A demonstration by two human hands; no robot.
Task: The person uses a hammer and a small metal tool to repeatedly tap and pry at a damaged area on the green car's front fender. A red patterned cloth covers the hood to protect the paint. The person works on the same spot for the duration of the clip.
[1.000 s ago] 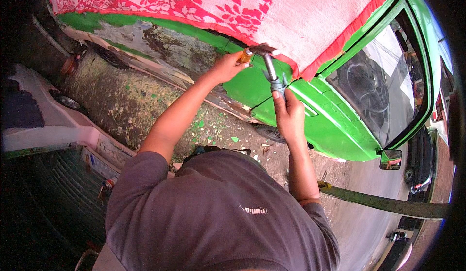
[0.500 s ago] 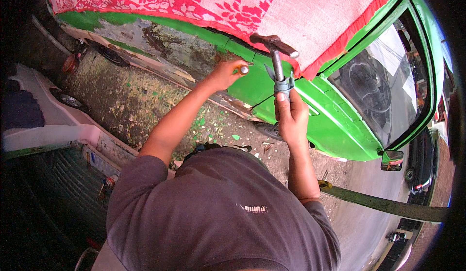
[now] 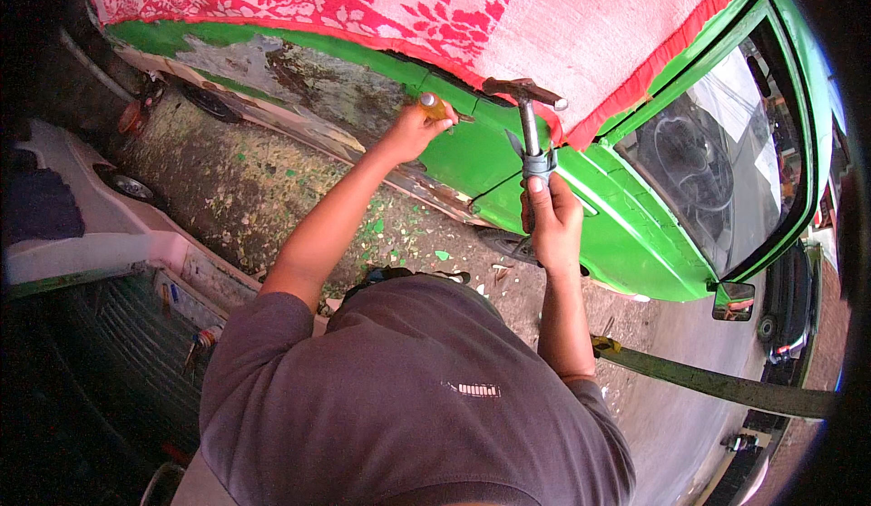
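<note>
My left hand (image 3: 410, 134) is closed around a small amber-handled tool (image 3: 434, 105) with a pale metal butt, a screwdriver or chisel by its look. Its thin blade points right, close to the green side panel of the car (image 3: 485, 148). My right hand (image 3: 555, 225) grips a hammer (image 3: 528, 111) upright, thumb along the handle. The hammer has a dark metal head, a bare steel shaft and a grey strip wrapped above my grip. Its head is apart from the tool in my left hand. Left of the tool, the panel shows grey and brown patches stripped of paint.
A red and white floral cloth (image 3: 390, 3) covers the upper car. Paint flakes litter the ground (image 3: 245, 180). A pale vehicle body (image 3: 181, 257) stands on the left. At right are a side mirror (image 3: 733, 300) and a long flat bar (image 3: 717, 381) by my right arm.
The amber-handled tool has tilted, its butt swinging up and left so its handle and blade now show. My right hand and the hammer have shifted slightly right and down.
</note>
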